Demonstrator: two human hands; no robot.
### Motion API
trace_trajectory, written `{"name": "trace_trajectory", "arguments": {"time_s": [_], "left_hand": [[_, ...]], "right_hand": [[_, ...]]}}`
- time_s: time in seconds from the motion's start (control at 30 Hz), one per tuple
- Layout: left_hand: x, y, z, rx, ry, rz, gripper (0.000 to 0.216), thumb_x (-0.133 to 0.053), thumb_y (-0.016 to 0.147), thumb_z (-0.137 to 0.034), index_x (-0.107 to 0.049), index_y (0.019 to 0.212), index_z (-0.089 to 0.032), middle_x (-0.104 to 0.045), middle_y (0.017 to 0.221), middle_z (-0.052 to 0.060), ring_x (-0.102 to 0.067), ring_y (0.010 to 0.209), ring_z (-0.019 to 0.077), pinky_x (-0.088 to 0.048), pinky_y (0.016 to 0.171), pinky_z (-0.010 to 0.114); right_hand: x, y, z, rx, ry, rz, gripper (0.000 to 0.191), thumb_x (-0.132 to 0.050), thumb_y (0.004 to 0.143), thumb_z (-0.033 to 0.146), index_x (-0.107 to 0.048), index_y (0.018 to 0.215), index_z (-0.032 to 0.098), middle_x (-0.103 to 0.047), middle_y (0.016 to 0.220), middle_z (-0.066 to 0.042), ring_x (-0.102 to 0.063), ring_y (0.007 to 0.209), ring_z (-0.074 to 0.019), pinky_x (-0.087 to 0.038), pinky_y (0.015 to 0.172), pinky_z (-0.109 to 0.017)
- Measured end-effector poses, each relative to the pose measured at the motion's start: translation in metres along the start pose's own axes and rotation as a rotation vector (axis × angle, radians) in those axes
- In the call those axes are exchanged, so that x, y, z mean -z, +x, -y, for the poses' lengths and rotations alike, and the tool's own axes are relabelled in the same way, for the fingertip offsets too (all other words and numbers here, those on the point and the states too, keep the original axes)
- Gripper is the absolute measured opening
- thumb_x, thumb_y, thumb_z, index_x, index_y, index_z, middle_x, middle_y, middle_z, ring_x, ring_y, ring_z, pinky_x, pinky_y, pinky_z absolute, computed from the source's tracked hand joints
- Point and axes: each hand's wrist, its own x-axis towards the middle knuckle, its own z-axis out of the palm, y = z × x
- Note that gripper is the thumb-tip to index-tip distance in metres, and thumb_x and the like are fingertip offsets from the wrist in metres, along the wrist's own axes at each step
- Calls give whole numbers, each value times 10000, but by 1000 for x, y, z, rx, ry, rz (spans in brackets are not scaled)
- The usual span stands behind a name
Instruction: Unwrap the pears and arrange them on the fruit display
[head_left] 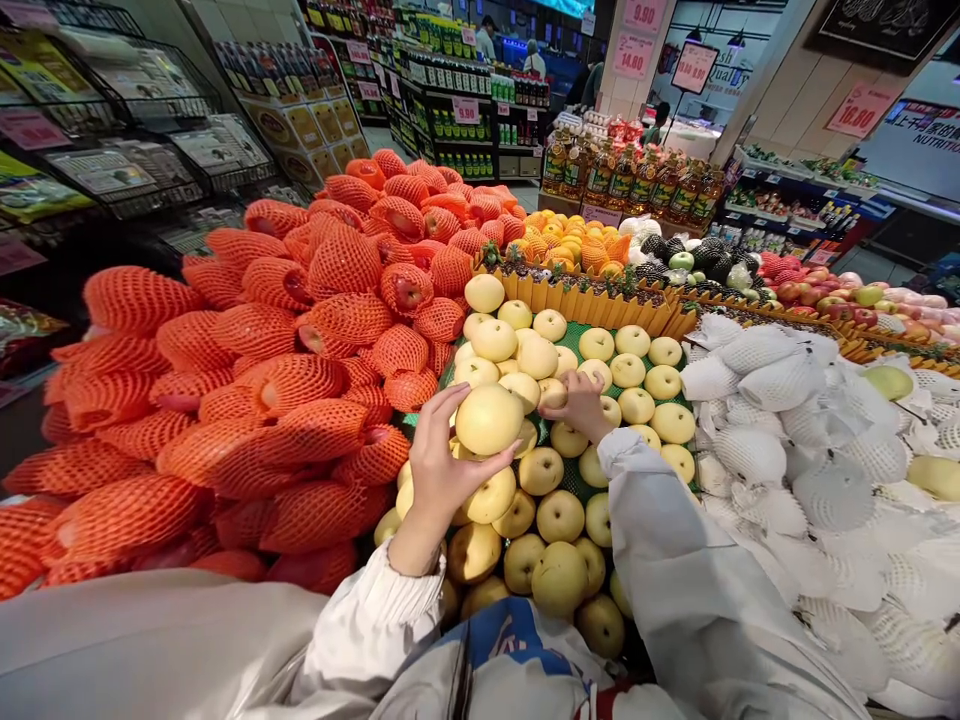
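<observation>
Round pale-yellow pears lie in a pile on a green mat (576,345) in front of me. My left hand (435,465) is closed around a large yellow pear (489,420), thumb below it and fingers on its far left side, raised over the pile. Farther out, my right hand (582,405) reaches into the pile with its fingers curled on a smaller pear (553,394). Part of that fruit is hidden by the fingers. Another pear (597,374) sits right behind the right hand's knuckles.
Fruit in orange foam nets (300,340) is heaped at the left. White-netted fruit (757,450) lies at the right. A low yellow picket edging (585,300) runs behind the pears, with oranges (570,240) beyond. Oil bottles (630,180) and shelves (457,110) stand farther back.
</observation>
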Motion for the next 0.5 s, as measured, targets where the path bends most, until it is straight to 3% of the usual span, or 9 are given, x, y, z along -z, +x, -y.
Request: {"name": "trace_trajectory", "arguments": {"time_s": [0.13,0.27,0.37,0.5], "left_hand": [[-2,1,3,-12,-15,-1,759,-964,802,-450,-601,1419,-197,-700,1341,172,-715,1244,337,-613,1066,506],[-4,2,4,-19,-1,-6,743,-957,811,-431,-603,1420,-194,-710,1326,174,-721,1230,334,-614,1065,502],[-5,3,3,-24,9,-8,720,-942,828,-439,-610,1417,-192,-717,1317,176,-724,1218,334,-619,1054,501],[-2,1,4,-31,11,-3,722,-942,825,-452,-615,1418,-201,-716,1326,168,-730,1210,331,-620,1049,496]], "right_hand": [[8,-2,4,148,-38,123,585,-896,834,497,-640,1245,169,-725,1211,-149,-601,1280,-345,-257,1262,-576],[1,-8,30,27,-129,92,713,-911,801,440,-599,1367,138,-672,1352,-228,-538,1337,-407,-292,1236,-579],[-12,-10,45,-35,-175,85,640,-810,865,339,-575,1406,92,-621,1419,-266,-542,1303,-383,-309,1232,-550],[-10,-6,36,-26,-163,109,647,-836,854,377,-608,1397,111,-676,1312,-234,-557,1261,-376,-346,1197,-541]]}}
